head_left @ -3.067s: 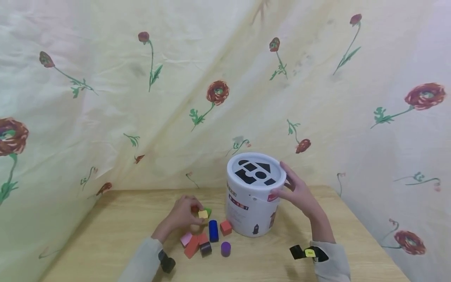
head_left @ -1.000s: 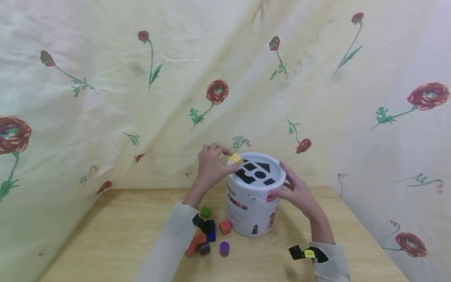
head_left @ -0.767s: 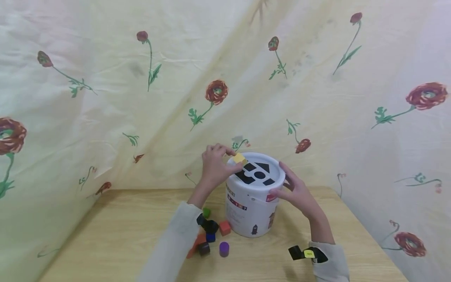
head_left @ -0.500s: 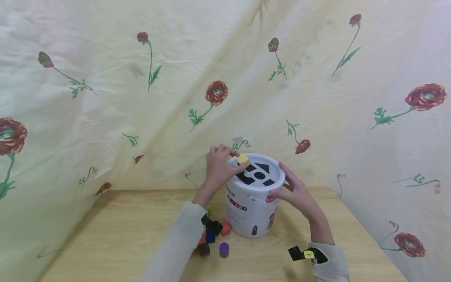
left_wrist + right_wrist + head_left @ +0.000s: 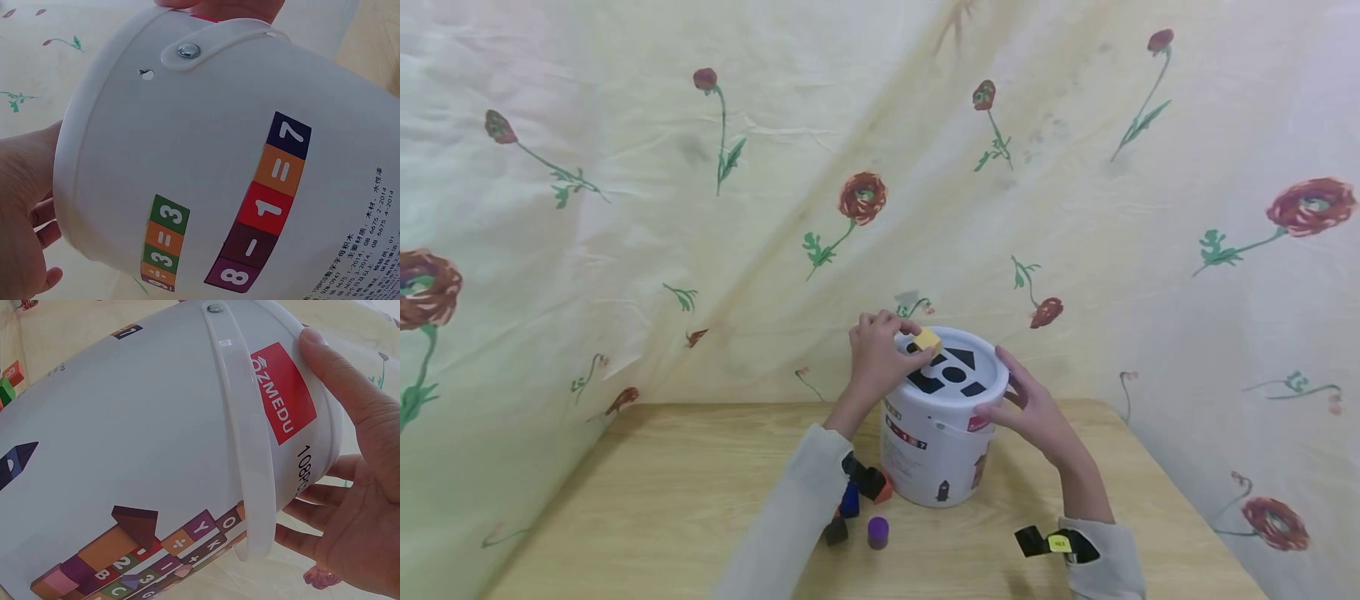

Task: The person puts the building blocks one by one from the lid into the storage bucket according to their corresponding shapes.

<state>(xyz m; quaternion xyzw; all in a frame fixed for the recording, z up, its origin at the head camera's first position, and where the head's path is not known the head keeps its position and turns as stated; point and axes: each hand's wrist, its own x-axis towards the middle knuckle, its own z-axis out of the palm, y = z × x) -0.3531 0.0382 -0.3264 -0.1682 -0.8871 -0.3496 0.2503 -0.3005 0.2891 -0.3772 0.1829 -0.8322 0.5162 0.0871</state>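
Note:
In the head view my left hand (image 5: 880, 354) pinches a yellow block (image 5: 927, 340) between thumb and fingers, close over the lid. Under it stands a white bucket (image 5: 917, 458), whose lid has black shaped openings, among them a triangle and a circle. The block overlaps one of the openings at the lid's upper left. My right hand (image 5: 1033, 412) grips the bucket's upper right side, thumb near the rim and fingers round the back. The right wrist view shows that hand (image 5: 362, 456) against the wall below the lid, beside a white carrying handle (image 5: 240, 425). The left wrist view hides the block behind the bucket.
Loose blocks lie on the wooden table (image 5: 700, 492) left of the bucket: a purple cylinder (image 5: 877, 533), a blue block (image 5: 850, 502), a dark block (image 5: 836, 531) and a red one (image 5: 885, 490). The left sleeve covers others. A flowered cloth (image 5: 775, 208) hangs behind.
My left hand took the yellow block from the table pile, raised it to the lid and slid it rightward over the openings. My right hand stays on the bucket.

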